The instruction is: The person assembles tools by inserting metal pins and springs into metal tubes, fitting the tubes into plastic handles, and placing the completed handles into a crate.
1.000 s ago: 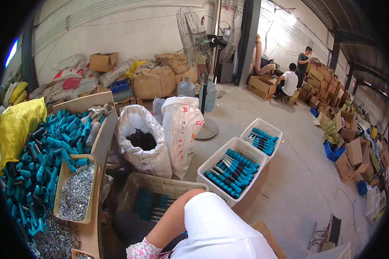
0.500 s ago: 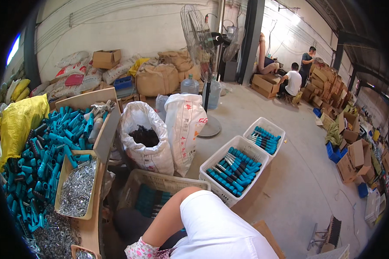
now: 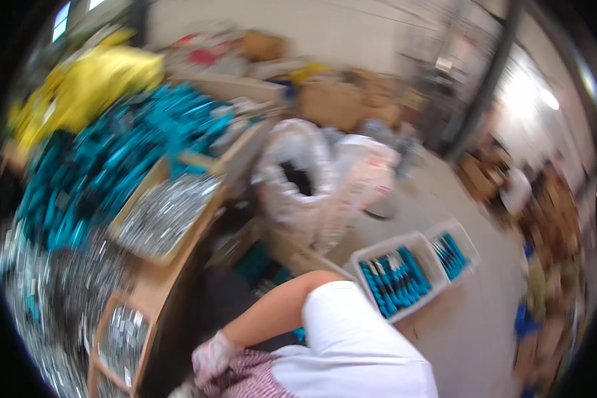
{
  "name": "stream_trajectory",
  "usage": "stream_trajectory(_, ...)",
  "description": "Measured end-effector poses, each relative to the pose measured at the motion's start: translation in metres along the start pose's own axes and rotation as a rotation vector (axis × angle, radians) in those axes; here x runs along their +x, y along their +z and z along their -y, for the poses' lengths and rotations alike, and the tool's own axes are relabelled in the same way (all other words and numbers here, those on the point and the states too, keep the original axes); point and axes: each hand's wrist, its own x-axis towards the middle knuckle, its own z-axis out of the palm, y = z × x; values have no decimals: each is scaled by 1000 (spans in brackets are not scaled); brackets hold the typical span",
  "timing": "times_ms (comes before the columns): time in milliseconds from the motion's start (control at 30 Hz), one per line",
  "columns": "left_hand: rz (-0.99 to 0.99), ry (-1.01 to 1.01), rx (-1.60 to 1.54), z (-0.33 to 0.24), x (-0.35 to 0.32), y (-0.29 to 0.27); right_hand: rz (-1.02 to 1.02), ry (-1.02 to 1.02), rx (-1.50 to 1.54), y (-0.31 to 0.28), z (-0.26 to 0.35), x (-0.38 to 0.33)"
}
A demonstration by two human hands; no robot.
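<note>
My right arm, in a white sleeve, bends at the elbow and reaches down to the lower middle. My right hand (image 3: 213, 357) wears a pale patterned glove, its fingers smeared and partly hidden beside dark red checked cloth (image 3: 242, 375). Whether it holds anything does not show. My left hand cannot be made out; only a blurred pale patch lies at the bottom edge. Left of the hand is a wooden bench (image 3: 162, 282) with silvery metal parts (image 3: 169, 215) in a tray, more metal pieces (image 3: 123, 345) in a smaller tray, and heaped teal handles (image 3: 132, 139).
White crates (image 3: 411, 310) of teal-handled pieces stand on the floor to the right. A beige crate (image 3: 305, 255) sits beyond my forearm, before open white sacks (image 3: 322, 222). Yellow sacking (image 3: 93, 83) covers the far left. People and cartons (image 3: 557, 205) are at the far right.
The whole view has swung left and tilted, blurring everything; bench and crates appear farther right. More of the checked cloth shows beside my right hand, which stays low in the middle.
</note>
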Motion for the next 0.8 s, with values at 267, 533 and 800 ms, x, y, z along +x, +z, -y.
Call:
stream_trajectory(267, -1241, -991, -827, -6, -8, -66, -147, -321, -447, -39, 80, 12)
stream_trajectory(533, -1357, -1531, -2366, 16, -33, 41, -12, 341, 468, -37, 44, 18)
stream_trajectory(800, -213, -1576, -2386, 42, 23, 265, -693, 869, 1227, 24, -83, 27)
